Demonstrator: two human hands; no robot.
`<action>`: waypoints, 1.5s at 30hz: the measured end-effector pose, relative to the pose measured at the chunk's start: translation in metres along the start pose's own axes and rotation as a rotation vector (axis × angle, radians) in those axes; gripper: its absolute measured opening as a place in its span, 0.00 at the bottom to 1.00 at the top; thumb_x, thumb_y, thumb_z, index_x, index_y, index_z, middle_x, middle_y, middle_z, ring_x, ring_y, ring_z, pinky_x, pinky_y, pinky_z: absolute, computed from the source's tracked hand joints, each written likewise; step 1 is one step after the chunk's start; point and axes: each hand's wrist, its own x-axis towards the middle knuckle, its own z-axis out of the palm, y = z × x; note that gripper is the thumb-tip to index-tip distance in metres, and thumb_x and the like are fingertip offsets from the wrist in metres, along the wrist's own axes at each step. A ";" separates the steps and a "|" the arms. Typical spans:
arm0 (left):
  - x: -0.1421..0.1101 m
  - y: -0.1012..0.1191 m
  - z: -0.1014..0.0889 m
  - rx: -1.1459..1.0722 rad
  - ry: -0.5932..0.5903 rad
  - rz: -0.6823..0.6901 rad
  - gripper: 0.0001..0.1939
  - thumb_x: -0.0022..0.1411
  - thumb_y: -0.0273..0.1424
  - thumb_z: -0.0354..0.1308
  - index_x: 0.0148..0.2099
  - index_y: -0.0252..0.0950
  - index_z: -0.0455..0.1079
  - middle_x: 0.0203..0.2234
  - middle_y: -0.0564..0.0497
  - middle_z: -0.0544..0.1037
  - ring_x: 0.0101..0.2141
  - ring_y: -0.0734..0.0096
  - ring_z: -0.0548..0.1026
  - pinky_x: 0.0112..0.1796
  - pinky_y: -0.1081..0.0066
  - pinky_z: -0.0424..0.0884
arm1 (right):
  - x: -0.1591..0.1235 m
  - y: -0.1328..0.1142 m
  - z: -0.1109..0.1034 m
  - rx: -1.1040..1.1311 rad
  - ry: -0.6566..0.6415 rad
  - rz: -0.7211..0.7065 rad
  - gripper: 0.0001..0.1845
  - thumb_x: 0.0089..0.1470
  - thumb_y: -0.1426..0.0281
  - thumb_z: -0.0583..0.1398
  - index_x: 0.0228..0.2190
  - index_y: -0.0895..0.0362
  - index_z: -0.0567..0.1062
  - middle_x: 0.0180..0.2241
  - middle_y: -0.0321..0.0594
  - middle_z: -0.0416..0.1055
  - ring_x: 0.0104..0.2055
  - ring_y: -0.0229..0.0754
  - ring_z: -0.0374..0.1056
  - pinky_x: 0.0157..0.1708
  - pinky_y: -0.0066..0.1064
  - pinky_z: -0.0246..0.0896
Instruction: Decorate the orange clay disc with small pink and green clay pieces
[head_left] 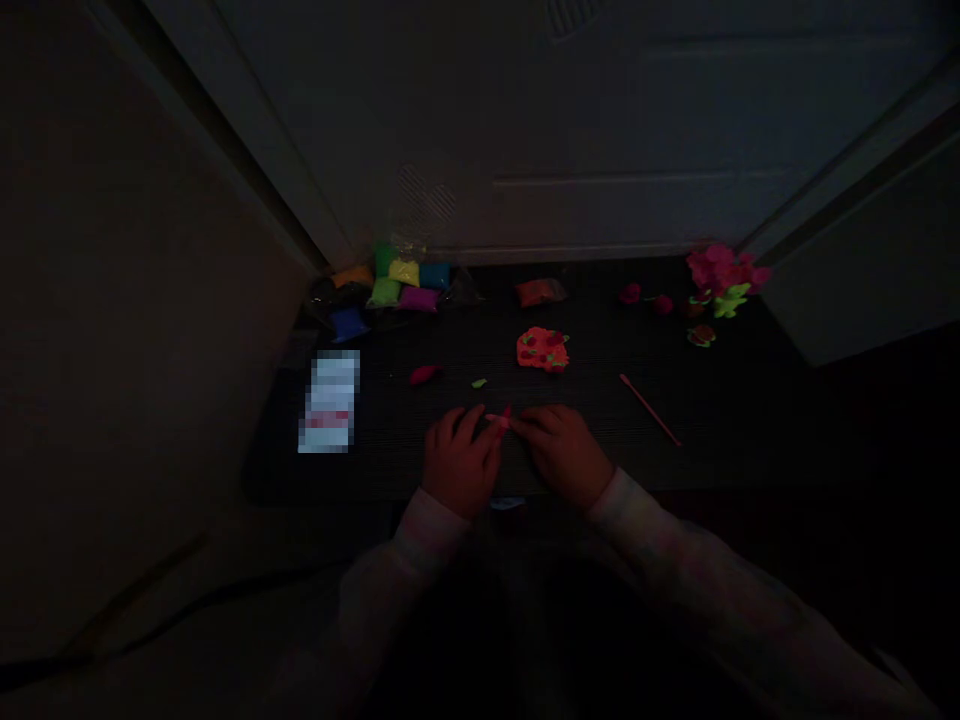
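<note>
Low over the front of the dark table, both hands meet at a small pink and red piece (502,421), which looks like modelling clay; its exact form is hard to make out in the dim light. My left hand (461,465) grips it from the left between thumb and forefinger, the other fingers bent. From the right, my right hand (568,452) pinches its other side. A small green clay bit (478,384) and a dark red clay lump (426,374) lie just beyond my left hand. Farther back is a flat orange clay piece (541,350) with red and green decorations.
Bags of coloured clay (405,273) are grouped at the back left, with an orange bag (538,292) near the back middle. A phone with a lit, blurred screen (330,402) lies left. To the right are a pink stick (650,410) and pink flowers (724,270).
</note>
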 end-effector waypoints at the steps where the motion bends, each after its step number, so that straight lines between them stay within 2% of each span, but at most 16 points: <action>1: 0.000 0.000 0.000 0.003 -0.004 0.000 0.15 0.57 0.31 0.48 0.46 0.43 0.68 0.46 0.47 0.69 0.45 0.55 0.62 0.41 0.56 0.61 | 0.000 0.000 0.000 0.002 0.001 0.006 0.18 0.51 0.76 0.52 0.44 0.52 0.69 0.40 0.43 0.67 0.39 0.45 0.58 0.37 0.37 0.53; 8: -0.002 -0.001 0.002 0.012 0.007 0.019 0.14 0.58 0.32 0.48 0.45 0.41 0.68 0.47 0.46 0.68 0.46 0.55 0.61 0.42 0.56 0.61 | 0.006 0.001 0.004 0.030 0.034 0.103 0.12 0.54 0.71 0.50 0.35 0.59 0.71 0.36 0.46 0.67 0.37 0.44 0.59 0.36 0.35 0.54; 12: -0.003 -0.003 0.001 -0.045 0.063 0.030 0.14 0.57 0.31 0.48 0.44 0.36 0.69 0.44 0.44 0.69 0.44 0.58 0.62 0.43 0.58 0.62 | 0.010 0.000 0.003 0.048 0.037 0.139 0.09 0.53 0.71 0.51 0.30 0.58 0.70 0.33 0.44 0.68 0.36 0.43 0.60 0.35 0.34 0.54; 16: -0.005 -0.004 0.000 -0.072 0.078 0.065 0.12 0.56 0.30 0.49 0.40 0.37 0.71 0.40 0.46 0.71 0.43 0.60 0.63 0.43 0.59 0.62 | 0.011 -0.003 -0.001 0.065 0.040 0.162 0.05 0.52 0.72 0.53 0.28 0.58 0.69 0.29 0.41 0.68 0.33 0.43 0.61 0.32 0.33 0.53; 20: -0.007 -0.004 0.000 -0.080 0.093 0.079 0.12 0.55 0.30 0.50 0.41 0.38 0.70 0.39 0.46 0.71 0.43 0.59 0.62 0.43 0.58 0.62 | 0.008 -0.002 -0.003 0.106 0.054 0.152 0.05 0.52 0.71 0.53 0.30 0.57 0.69 0.28 0.37 0.68 0.32 0.40 0.62 0.32 0.31 0.53; 28: -0.007 -0.007 -0.001 -0.107 0.188 0.044 0.12 0.55 0.26 0.48 0.41 0.31 0.69 0.36 0.43 0.69 0.40 0.63 0.63 0.43 0.60 0.64 | -0.005 -0.005 0.004 0.102 0.095 0.085 0.12 0.53 0.75 0.50 0.37 0.57 0.70 0.36 0.43 0.68 0.38 0.42 0.61 0.37 0.33 0.52; 33: -0.008 -0.007 -0.001 -0.092 0.154 0.082 0.16 0.53 0.23 0.49 0.45 0.34 0.68 0.38 0.44 0.69 0.40 0.62 0.62 0.42 0.60 0.64 | -0.006 -0.004 0.006 0.099 0.091 0.036 0.15 0.52 0.76 0.51 0.41 0.55 0.70 0.37 0.43 0.68 0.37 0.42 0.61 0.36 0.35 0.52; 45: -0.004 -0.004 0.000 -0.076 0.074 0.038 0.16 0.51 0.23 0.51 0.41 0.39 0.71 0.40 0.46 0.71 0.42 0.57 0.62 0.41 0.56 0.64 | -0.003 -0.004 0.005 0.104 0.054 -0.005 0.16 0.50 0.78 0.52 0.41 0.56 0.71 0.37 0.42 0.69 0.38 0.42 0.60 0.38 0.35 0.56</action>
